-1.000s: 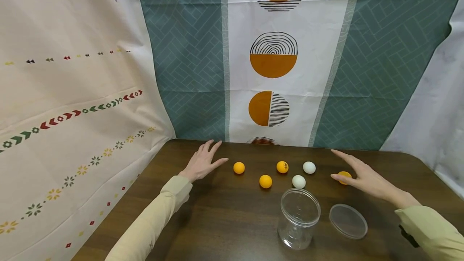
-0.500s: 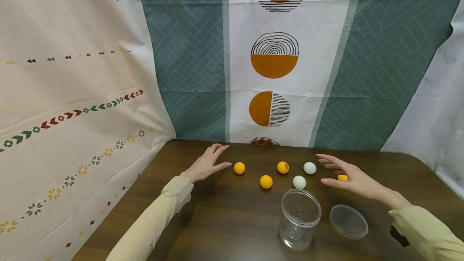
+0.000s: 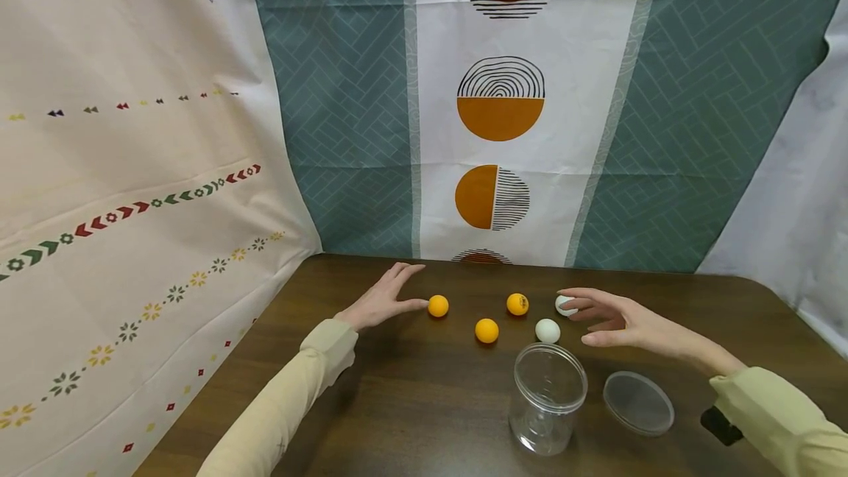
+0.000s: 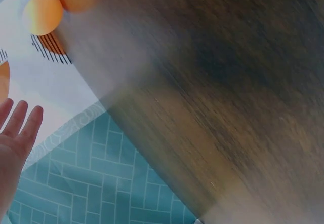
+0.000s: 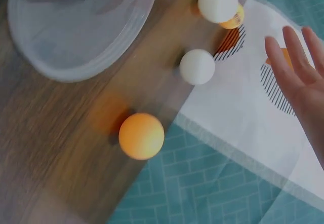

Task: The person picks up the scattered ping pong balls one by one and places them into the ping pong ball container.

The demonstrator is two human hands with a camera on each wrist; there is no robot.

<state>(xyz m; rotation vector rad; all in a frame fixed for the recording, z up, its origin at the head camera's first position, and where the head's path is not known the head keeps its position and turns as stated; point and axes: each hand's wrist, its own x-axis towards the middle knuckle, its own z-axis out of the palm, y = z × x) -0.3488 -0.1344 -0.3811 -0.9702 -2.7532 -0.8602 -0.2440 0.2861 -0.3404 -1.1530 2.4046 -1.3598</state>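
Orange ball (image 3: pixel 438 306) is found far left, just beside the loosely spread left hand (image 3: pixel 380 303); far white ball (image 5: pixel 197 67) is found near the loosely spread right hand (image 3: pixel 629 324). Reaching is judged current; next, pinching seems required.

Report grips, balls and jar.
Left grip empty, beside leftmost orange ball. Right grip empty, partly blocking far white ball in head view. Jar upright, no balls inside, lid beside it.

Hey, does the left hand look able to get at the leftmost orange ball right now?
Yes, most likely: the left hand is open, its thumb pointing toward the orange ball, and nothing shows between them. The clear jar stands off to the right, out of the way.
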